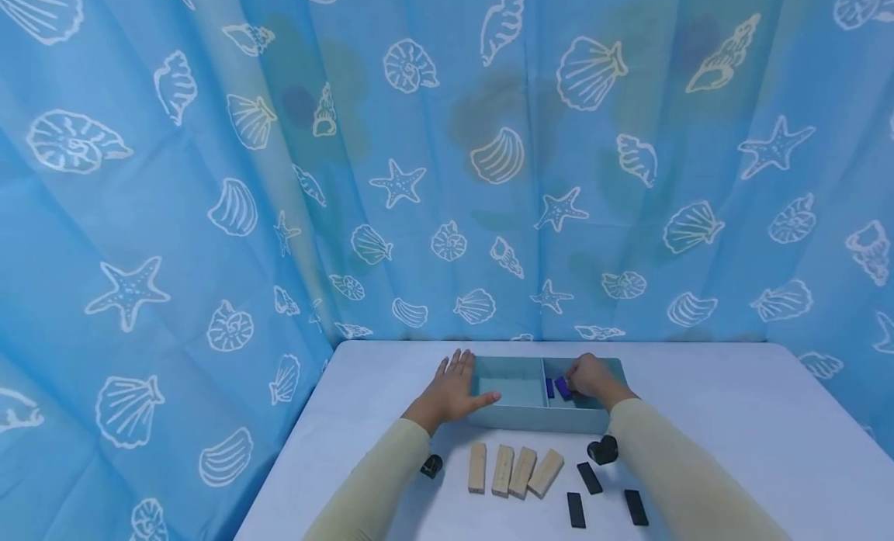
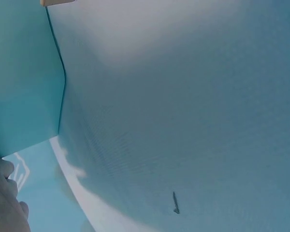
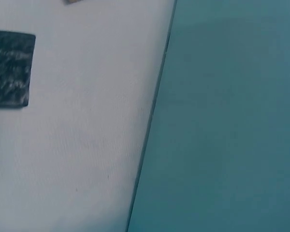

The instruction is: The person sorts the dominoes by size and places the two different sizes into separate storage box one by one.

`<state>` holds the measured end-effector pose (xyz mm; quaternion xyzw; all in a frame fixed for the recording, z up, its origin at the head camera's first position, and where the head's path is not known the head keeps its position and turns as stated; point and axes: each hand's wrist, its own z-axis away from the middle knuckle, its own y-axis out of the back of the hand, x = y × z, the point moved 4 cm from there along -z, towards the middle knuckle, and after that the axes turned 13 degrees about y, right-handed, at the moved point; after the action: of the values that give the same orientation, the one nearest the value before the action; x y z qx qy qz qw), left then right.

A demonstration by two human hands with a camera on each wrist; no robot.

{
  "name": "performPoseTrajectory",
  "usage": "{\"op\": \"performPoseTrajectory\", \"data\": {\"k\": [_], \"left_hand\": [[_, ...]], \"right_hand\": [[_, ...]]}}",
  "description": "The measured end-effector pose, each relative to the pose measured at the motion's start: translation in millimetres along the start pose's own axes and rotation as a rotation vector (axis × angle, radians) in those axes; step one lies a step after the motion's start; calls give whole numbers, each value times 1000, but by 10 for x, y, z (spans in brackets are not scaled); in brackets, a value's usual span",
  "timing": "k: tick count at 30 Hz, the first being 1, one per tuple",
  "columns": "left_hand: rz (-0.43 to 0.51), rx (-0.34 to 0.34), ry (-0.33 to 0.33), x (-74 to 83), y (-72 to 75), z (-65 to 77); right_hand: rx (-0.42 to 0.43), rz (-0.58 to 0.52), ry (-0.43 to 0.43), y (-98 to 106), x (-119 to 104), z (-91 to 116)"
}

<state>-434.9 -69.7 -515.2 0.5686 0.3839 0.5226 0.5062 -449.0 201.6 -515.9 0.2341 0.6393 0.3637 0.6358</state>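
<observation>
A teal two-compartment box [image 1: 538, 418] stands on the table. My left hand [image 1: 452, 390] lies spread with straight fingers along its left end; some of these fingers [image 2: 7, 198] show at the lower left of the left wrist view, beside the box wall [image 2: 24, 77]. My right hand [image 1: 594, 378] reaches into the right compartment, fingers curled, and seems to pinch a small purple block [image 1: 563, 388]. Another purple piece [image 1: 549, 388] lies by the divider. The right fingertips are partly hidden, and the right wrist view shows only the box's outer wall [image 3: 222, 121] beside the table.
Several wooden blocks [image 1: 501, 471] lie in front of the box. Black flat blocks [image 1: 576, 510] and a black heart-shaped object [image 1: 604, 450] lie right of them. Another small black object [image 1: 431, 466] is near the left forearm. A blue shell-print curtain [image 1: 447, 176] hangs behind the white table [image 1: 733, 417].
</observation>
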Motion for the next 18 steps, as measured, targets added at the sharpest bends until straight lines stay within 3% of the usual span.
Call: {"op": "performPoseTrajectory", "data": {"k": [10, 18], "left_hand": [[-23, -1, 4, -7, -11, 14], [-31, -10, -2, 7, 11, 31]], "right_hand": [[41, 29, 21, -42, 27, 22], [25, -28, 61, -103, 44, 39]]}}
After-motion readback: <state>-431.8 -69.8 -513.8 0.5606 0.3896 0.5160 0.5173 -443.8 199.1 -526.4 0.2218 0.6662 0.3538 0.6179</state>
